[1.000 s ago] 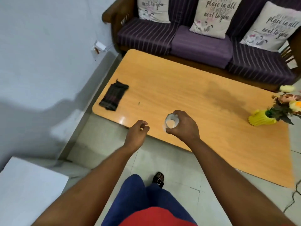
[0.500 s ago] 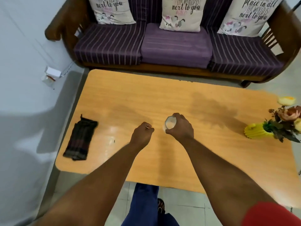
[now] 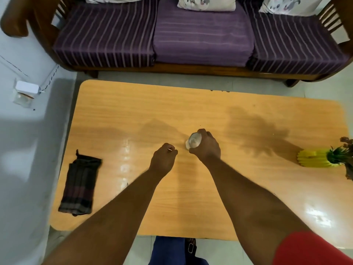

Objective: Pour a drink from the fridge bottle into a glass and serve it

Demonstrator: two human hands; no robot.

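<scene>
A small clear glass (image 3: 193,142) with liquid in it is gripped from the side by my right hand (image 3: 207,148), low over the middle of the orange wooden table (image 3: 210,197). Whether the glass touches the tabletop I cannot tell. My left hand (image 3: 163,160) hovers just to the left of the glass in a loose fist, with nothing visible in it. No bottle is in view.
A dark folded cloth (image 3: 80,183) lies on the table's left side. A yellow vase with flowers (image 3: 315,158) lies at the right edge. A purple striped sofa (image 3: 200,33) stands beyond the table. A white wall box (image 3: 26,88) sits low on the left wall.
I have stepped up to the table; both hands moved forward from its near edge to over its middle, and the right hand has lowered the glass toward the tabletop.
</scene>
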